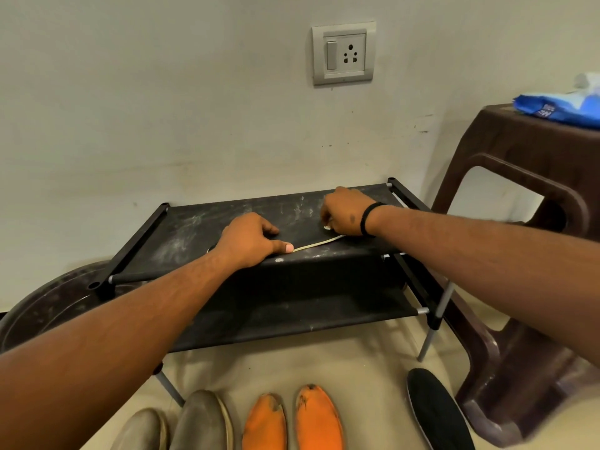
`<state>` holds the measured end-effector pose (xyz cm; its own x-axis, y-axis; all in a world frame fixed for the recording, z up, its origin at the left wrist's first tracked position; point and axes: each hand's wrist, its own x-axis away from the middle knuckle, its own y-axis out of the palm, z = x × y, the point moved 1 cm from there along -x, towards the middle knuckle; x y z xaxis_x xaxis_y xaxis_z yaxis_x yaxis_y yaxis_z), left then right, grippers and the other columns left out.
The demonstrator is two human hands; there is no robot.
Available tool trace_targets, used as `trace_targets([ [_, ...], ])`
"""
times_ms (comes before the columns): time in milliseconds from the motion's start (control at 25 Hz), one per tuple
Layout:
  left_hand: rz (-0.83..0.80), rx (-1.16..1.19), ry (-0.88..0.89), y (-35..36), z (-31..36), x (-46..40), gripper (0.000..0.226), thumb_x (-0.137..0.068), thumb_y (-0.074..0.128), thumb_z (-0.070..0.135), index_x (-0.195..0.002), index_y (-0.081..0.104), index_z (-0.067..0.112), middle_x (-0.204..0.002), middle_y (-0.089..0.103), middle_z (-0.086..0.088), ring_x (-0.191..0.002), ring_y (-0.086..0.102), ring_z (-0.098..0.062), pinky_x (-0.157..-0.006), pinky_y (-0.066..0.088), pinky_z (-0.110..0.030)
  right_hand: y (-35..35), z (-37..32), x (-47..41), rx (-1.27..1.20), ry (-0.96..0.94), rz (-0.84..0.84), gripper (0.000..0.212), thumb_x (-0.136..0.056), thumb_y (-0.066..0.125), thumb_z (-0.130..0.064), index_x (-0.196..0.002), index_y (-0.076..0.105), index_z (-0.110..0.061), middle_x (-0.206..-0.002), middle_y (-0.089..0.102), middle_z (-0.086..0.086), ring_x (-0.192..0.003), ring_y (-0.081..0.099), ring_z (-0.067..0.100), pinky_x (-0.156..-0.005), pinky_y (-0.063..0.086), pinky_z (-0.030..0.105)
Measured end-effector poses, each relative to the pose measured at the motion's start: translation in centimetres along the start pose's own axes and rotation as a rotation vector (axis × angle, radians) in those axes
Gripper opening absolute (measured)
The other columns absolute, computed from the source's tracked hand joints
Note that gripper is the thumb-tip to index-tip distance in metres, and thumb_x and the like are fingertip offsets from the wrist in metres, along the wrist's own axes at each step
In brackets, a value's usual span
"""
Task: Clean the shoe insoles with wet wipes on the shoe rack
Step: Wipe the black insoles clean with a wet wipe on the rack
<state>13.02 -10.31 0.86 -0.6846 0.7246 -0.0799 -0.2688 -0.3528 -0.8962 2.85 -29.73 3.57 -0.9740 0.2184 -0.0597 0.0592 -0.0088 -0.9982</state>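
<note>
A black two-tier shoe rack (181,235) stands against the wall, its top shelf dusty. A dark insole (316,244) with a pale edge lies flat on that shelf near the front. My left hand (251,241) presses down on the insole's left end, thumb on its pale edge. My right hand (345,211), with a black band on the wrist, is closed over a small white wet wipe (327,227) at the insole's right end. Most of the wipe is hidden under the fingers.
A blue wet-wipe pack (558,107) lies on a brown plastic stool (532,196) at the right. On the floor in front stand two grey shoes (198,423), two orange shoes (292,423) and a black insole (436,412). A dark round tub (48,306) sits at the left.
</note>
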Motion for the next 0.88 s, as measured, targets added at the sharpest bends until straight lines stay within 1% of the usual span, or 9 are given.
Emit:
trace_targets([
  [160, 0.006, 0.014, 0.000, 0.1, -0.1, -0.1, 0.062, -0.072, 0.080, 0.055, -0.123, 0.070, 0.020, -0.124, 0.070, 0.003, -0.116, 0.063, -0.015, -0.104, 0.049, -0.042, -1.5, 2.4, 0.2, -0.032, 0.051, -0.156, 0.007, -0.083, 0.069, -0.011, -0.086, 0.075, -0.014, -0.091, 0.073, 0.005, -0.090, 0.067, 0.024, -0.083, 0.056, 0.037],
  [280, 0.019, 0.010, 0.006, 0.2, -0.2, -0.2, 0.062, -0.071, 0.081, 0.056, -0.121, 0.071, 0.020, -0.123, 0.070, 0.003, -0.115, 0.064, -0.015, -0.102, 0.050, -0.041, -2.1, 3.1, 0.4, 0.027, 0.073, -0.228, 0.006, -0.082, 0.071, -0.011, -0.085, 0.076, -0.012, -0.089, 0.073, 0.006, -0.088, 0.066, 0.023, -0.081, 0.056, 0.037],
  [360, 0.019, 0.002, 0.010, 0.2, -0.1, -0.2, 0.063, -0.071, 0.081, 0.056, -0.121, 0.071, 0.019, -0.123, 0.070, 0.003, -0.115, 0.064, -0.015, -0.102, 0.050, -0.040, -1.9, 2.4, 0.3, 0.067, 0.075, -0.206, 0.005, -0.084, 0.068, -0.009, -0.081, 0.071, -0.010, -0.086, 0.070, 0.007, -0.085, 0.065, 0.025, -0.077, 0.056, 0.036],
  [440, 0.017, 0.004, 0.011, 0.1, -0.1, -0.3, 0.062, -0.071, 0.080, 0.056, -0.120, 0.071, 0.019, -0.122, 0.071, 0.003, -0.114, 0.064, -0.014, -0.102, 0.050, -0.040, -1.8, 1.0, 0.0, 0.159, 0.057, -0.160, 0.008, -0.088, 0.062, -0.009, -0.082, 0.059, -0.012, -0.088, 0.061, 0.007, -0.083, 0.060, 0.027, -0.075, 0.052, 0.036],
  [520, 0.011, 0.007, 0.007, 0.1, -0.2, -0.3, 0.060, -0.072, 0.080, 0.055, -0.119, 0.072, 0.019, -0.121, 0.071, 0.003, -0.113, 0.064, -0.014, -0.101, 0.051, -0.041, -1.3, -0.9, -0.7, 0.266, 0.021, -0.087, 0.006, -0.091, 0.058, -0.011, -0.095, 0.057, -0.016, -0.097, 0.056, 0.010, -0.089, 0.056, 0.029, -0.077, 0.045, 0.037],
  [600, 0.004, 0.000, 0.002, 0.1, -0.1, -0.3, 0.060, -0.073, 0.080, 0.056, -0.120, 0.071, 0.020, -0.122, 0.071, 0.003, -0.113, 0.064, -0.013, -0.101, 0.051, -0.041, -0.6, -2.4, -1.6, 0.220, 0.011, -0.029, 0.016, -0.093, 0.057, -0.013, -0.108, 0.060, -0.014, -0.109, 0.060, 0.013, -0.102, 0.058, 0.032, -0.083, 0.046, 0.039],
  [640, 0.003, -0.002, -0.001, 0.0, -0.2, -0.2, 0.060, -0.073, 0.079, 0.056, -0.121, 0.071, 0.020, -0.122, 0.071, 0.003, -0.113, 0.064, -0.013, -0.102, 0.051, -0.041, -0.2, -3.0, -2.0, 0.174, 0.005, -0.018, 0.018, -0.092, 0.057, -0.014, -0.110, 0.061, -0.013, -0.111, 0.061, 0.013, -0.104, 0.058, 0.032, -0.085, 0.047, 0.039],
  [800, -0.003, 0.042, -0.020, 0.0, -0.2, -0.1, 0.061, -0.074, 0.080, 0.052, -0.123, 0.070, 0.017, -0.125, 0.069, 0.001, -0.116, 0.063, -0.015, -0.104, 0.049, -0.040, -0.4, -2.2, -2.1, 0.009, 0.010, -0.052, 0.003, -0.091, 0.059, -0.017, -0.092, 0.058, -0.020, -0.108, 0.065, 0.011, -0.096, 0.062, 0.029, -0.086, 0.054, 0.041],
  [880, -0.005, 0.052, -0.018, 0.0, -0.3, -0.1, 0.062, -0.074, 0.081, 0.051, -0.124, 0.069, 0.017, -0.126, 0.069, 0.000, -0.116, 0.063, -0.016, -0.104, 0.049, -0.040, -1.1, -0.8, -1.5, 0.038, 0.028, -0.098, 0.007, -0.090, 0.060, -0.017, -0.086, 0.054, -0.018, -0.104, 0.065, 0.011, -0.093, 0.063, 0.029, -0.084, 0.055, 0.042],
])
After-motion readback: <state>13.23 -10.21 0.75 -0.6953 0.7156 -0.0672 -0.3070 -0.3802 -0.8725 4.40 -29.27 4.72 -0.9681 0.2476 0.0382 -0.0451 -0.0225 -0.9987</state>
